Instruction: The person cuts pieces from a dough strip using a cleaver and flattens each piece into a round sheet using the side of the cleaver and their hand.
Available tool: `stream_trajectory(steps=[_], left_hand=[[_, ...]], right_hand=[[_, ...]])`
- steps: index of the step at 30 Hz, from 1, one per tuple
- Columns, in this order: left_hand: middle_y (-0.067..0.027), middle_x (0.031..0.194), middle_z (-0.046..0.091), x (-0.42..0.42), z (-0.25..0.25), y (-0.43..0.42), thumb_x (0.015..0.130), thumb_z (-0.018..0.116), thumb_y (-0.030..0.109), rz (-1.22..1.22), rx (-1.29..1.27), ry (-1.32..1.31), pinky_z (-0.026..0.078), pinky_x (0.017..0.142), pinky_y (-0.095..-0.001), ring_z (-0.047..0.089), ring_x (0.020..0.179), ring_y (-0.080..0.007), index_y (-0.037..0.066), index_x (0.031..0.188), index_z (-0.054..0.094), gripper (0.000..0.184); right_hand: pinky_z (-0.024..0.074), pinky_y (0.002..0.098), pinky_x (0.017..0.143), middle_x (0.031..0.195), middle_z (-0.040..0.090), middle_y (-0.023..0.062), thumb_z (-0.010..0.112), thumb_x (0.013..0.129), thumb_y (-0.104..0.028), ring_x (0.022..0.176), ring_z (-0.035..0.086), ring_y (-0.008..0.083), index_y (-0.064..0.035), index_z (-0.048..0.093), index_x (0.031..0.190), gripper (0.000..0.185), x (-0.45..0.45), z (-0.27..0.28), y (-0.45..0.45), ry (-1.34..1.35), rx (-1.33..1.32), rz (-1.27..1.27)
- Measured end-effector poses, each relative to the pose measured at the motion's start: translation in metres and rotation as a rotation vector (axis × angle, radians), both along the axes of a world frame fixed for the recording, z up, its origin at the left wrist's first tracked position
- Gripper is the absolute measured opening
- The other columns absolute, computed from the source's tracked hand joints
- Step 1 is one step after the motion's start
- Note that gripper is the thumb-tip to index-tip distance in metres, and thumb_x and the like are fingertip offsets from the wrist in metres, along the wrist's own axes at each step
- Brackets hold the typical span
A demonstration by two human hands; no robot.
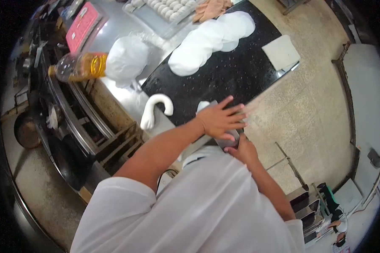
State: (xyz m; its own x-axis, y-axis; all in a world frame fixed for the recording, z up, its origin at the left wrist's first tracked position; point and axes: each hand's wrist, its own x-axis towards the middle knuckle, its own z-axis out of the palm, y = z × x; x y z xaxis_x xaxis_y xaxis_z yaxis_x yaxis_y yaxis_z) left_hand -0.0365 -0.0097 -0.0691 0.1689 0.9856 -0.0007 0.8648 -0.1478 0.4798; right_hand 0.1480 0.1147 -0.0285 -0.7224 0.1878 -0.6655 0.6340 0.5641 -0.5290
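Observation:
My left hand (221,121) lies flat with its fingers spread, pressing on the broad metal blade of a cleaver (232,138) at the near edge of the black board (249,76). Below it, my right hand (245,151) is closed around the cleaver's handle end, which is mostly hidden. A small piece of white dough (202,105) shows beside the blade, partly covered by my left hand. To the left lies a curved rope of white dough (156,106). Thin round dough wrappers (211,42) overlap in a row farther back on the board.
A folded pale cloth (281,52) sits at the board's right edge. On the left are an oil bottle (78,67), a white plastic bag (126,59) and a pink-topped box (83,27). Behind stand a tray of dough balls (156,23) and an orange-brown cloth (211,9).

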Motion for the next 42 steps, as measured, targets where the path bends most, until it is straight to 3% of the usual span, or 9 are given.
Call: stream_trajectory(steps=[8, 14, 19, 22, 25, 29, 32, 38, 42], left_hand=[[-0.0109, 0.16, 0.042, -0.096, 0.004, 0.054, 0.093, 0.05, 0.067, 0.207, 0.118, 0.228, 0.015, 0.122, -0.0639, 0.029, 0.152, -0.038, 0.024, 0.151, 0.05, 0.072], [-0.0081, 0.16, 0.042, -0.003, -0.008, 0.009, 0.092, 0.052, 0.066, 0.078, 0.035, 0.058, 0.012, 0.123, -0.0632, 0.028, 0.153, -0.0349, 0.024, 0.149, 0.052, 0.07], [-0.0069, 0.159, 0.044, -0.036, -0.001, 0.048, 0.091, 0.054, 0.068, 0.173, -0.01, 0.165, 0.013, 0.123, -0.0625, 0.031, 0.151, -0.0351, 0.025, 0.15, 0.051, 0.073], [-0.0074, 0.159, 0.044, -0.074, -0.002, 0.061, 0.091, 0.054, 0.067, 0.315, 0.112, 0.264, 0.014, 0.123, -0.0622, 0.031, 0.151, -0.0355, 0.025, 0.151, 0.05, 0.073], [-0.0076, 0.159, 0.043, -0.08, -0.005, 0.057, 0.091, 0.054, 0.068, 0.292, 0.141, 0.205, 0.012, 0.124, -0.0618, 0.031, 0.152, -0.0347, 0.026, 0.151, 0.05, 0.073], [-0.0069, 0.158, 0.045, 0.006, -0.004, 0.012, 0.092, 0.053, 0.067, 0.176, 0.022, 0.09, 0.009, 0.124, -0.0616, 0.03, 0.152, -0.0326, 0.026, 0.15, 0.051, 0.072], [-0.0063, 0.156, 0.047, -0.003, -0.001, 0.043, 0.091, 0.054, 0.067, 0.111, 0.015, 0.093, 0.011, 0.124, -0.0622, 0.03, 0.152, -0.0324, 0.025, 0.148, 0.054, 0.07], [-0.0099, 0.159, 0.043, -0.071, -0.004, 0.067, 0.093, 0.055, 0.064, 0.321, 0.146, 0.254, 0.014, 0.123, -0.0619, 0.031, 0.152, -0.0353, 0.022, 0.15, 0.051, 0.071], [-0.0117, 0.161, 0.039, -0.039, -0.001, 0.037, 0.093, 0.054, 0.066, 0.315, 0.048, 0.125, 0.011, 0.124, -0.0624, 0.025, 0.154, -0.0373, 0.023, 0.152, 0.05, 0.073]], right_hand=[[0.0562, 0.0486, 0.084, 0.1, 0.072, 0.0265, 0.087, 0.074, -0.044, 0.095, 0.072, 0.0415, 0.0026, 0.057, 0.114, 0.068, -0.098, 0.024, 0.048, -0.023, 0.216, 0.056], [0.0546, 0.052, 0.088, 0.111, 0.07, 0.0312, 0.086, 0.076, -0.04, 0.102, 0.069, 0.0472, 0.0091, 0.047, 0.136, 0.087, 0.012, -0.02, 0.012, -0.081, -0.055, -0.016], [0.056, 0.0499, 0.082, 0.098, 0.073, 0.0239, 0.088, 0.072, -0.045, 0.095, 0.072, 0.0424, 0.0037, 0.056, 0.116, 0.073, -0.04, 0.01, 0.044, -0.078, 0.117, -0.026], [0.0549, 0.0524, 0.086, 0.106, 0.07, 0.0298, 0.086, 0.075, -0.044, 0.1, 0.069, 0.0475, 0.0065, 0.052, 0.12, 0.076, -0.088, 0.018, 0.067, -0.023, 0.181, 0.108], [0.0559, 0.0501, 0.083, 0.098, 0.073, 0.0265, 0.085, 0.076, -0.045, 0.093, 0.071, 0.0444, 0.0058, 0.054, 0.12, 0.074, -0.075, 0.007, 0.047, 0.053, 0.174, 0.031], [0.056, 0.0502, 0.083, 0.097, 0.072, 0.0272, 0.084, 0.077, -0.044, 0.093, 0.071, 0.0449, 0.0065, 0.053, 0.12, 0.073, 0.001, -0.01, 0.028, -0.03, -0.115, 0.036], [0.0559, 0.0501, 0.083, 0.096, 0.072, 0.0279, 0.084, 0.077, -0.044, 0.092, 0.071, 0.0457, 0.0063, 0.054, 0.119, 0.072, -0.003, 0.002, 0.04, -0.074, -0.093, -0.108], [0.0552, 0.0519, 0.083, 0.097, 0.072, 0.0287, 0.083, 0.079, -0.043, 0.092, 0.07, 0.0471, 0.0052, 0.056, 0.118, 0.068, -0.074, 0.007, 0.075, 0.063, 0.167, 0.101], [0.0537, 0.0548, 0.086, 0.101, 0.069, 0.0331, 0.081, 0.08, -0.045, 0.099, 0.068, 0.0492, 0.0065, 0.054, 0.123, 0.072, -0.022, -0.018, 0.047, 0.127, -0.092, 0.059]])
